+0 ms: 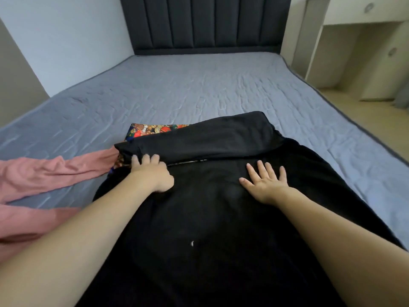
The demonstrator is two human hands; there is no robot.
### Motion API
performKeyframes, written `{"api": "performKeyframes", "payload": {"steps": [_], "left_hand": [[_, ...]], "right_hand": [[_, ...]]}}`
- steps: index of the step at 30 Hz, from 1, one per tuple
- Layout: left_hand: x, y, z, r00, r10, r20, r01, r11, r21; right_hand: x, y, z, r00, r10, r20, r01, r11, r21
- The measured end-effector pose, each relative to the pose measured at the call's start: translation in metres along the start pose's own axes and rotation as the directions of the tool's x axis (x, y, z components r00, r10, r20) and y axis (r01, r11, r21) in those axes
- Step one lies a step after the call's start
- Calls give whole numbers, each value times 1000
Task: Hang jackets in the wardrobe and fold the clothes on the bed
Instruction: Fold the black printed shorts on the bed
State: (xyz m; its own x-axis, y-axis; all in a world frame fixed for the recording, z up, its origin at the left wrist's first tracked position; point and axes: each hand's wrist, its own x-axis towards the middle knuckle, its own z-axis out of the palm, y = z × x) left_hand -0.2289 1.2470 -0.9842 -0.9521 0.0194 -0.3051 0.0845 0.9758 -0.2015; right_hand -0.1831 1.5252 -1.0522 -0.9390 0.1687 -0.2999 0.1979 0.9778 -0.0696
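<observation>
Grey bed [199, 85] under a black garment [210, 218]; left hand [152, 173] grips its fold, right hand [265, 185] spread flat.

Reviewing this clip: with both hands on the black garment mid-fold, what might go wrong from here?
1. The black garment lies over a patterned cloth; folding further may drag that cloth along.
2. The left hand grips the folded edge beside the pink garment, which could get caught in the fold.
3. The right hand only presses flat, so the fabric may slide and crease.
</observation>
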Motion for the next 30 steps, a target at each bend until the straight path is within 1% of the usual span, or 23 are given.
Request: {"api": "performKeyframes", "payload": {"steps": [1,2,3,4,6,7,8,9,11,14,15,16,18,20,21,22,23,24,25,26,27,28,30], "left_hand": [[-26,16,-8,985,158,68,-153,985,-79],[-54,33,-14,941,299,156,-273,948,-166],[-84,50,-20,882,402,244,-355,910,-217],[-113,64,-26,818,472,330,-424,881,-208],[-154,88,-30,706,521,480,-537,835,-116],[-168,99,-25,664,523,534,-590,805,-56],[-180,108,-18,643,524,558,-644,765,24],[-190,115,-8,651,523,551,-682,722,120],[-206,124,9,703,532,473,-687,680,256],[-204,124,9,725,577,376,-679,691,248],[-193,121,5,739,577,349,-660,723,202],[-179,114,1,763,554,334,-617,779,116],[-147,95,-7,810,476,342,-465,877,-119],[-119,76,-14,877,404,258,-329,899,-290],[-107,68,-17,917,355,184,-273,892,-360],[-97,62,-20,943,310,119,-234,875,-424],[-90,59,-22,957,281,74,-217,859,-463],[-85,58,-23,961,271,49,-218,857,-467],[-80,58,-23,962,270,35,-228,871,-434],[-77,59,-23,961,276,30,-245,895,-374],[-74,60,-23,958,287,32,-264,917,-298],[-72,61,-24,952,301,47,-285,934,-215],[-70,60,-32,940,317,126,-314,948,-45]], "right_hand": [[-10,1,0,1000,-10,15,10,1000,13],[-21,4,1,999,-25,28,25,999,21],[-30,7,3,998,-45,37,44,999,22],[-38,11,5,997,-66,42,66,998,19],[-50,19,7,993,-104,55,104,995,7],[-53,22,4,990,-124,69,124,992,8],[-55,24,-2,986,-139,89,138,990,11],[-56,25,-10,981,-153,115,153,988,12],[-57,27,-28,968,-185,170,182,983,33],[-70,28,-55,960,-217,178,197,973,124],[-76,29,-60,954,-227,194,198,967,159],[-81,28,-66,940,-236,247,186,960,210],[-95,27,-76,884,-238,402,93,933,348],[-106,23,-81,826,-266,497,19,894,447],[-112,20,-83,808,-286,515,29,892,451],[-116,14,-84,813,-283,508,64,912,405],[-119,8,-81,839,-250,483,116,950,292],[-119,0,-77,885,-196,422,162,980,114],[-118,-8,-71,935,-156,319,188,980,-71],[-116,-16,-66,968,-154,198,199,953,-229],[-114,-22,-61,981,-155,121,187,925,-331],[-111,-26,-59,986,-129,102,158,916,-368],[-94,-21,-67,987,-20,159,84,910,-407]]}}
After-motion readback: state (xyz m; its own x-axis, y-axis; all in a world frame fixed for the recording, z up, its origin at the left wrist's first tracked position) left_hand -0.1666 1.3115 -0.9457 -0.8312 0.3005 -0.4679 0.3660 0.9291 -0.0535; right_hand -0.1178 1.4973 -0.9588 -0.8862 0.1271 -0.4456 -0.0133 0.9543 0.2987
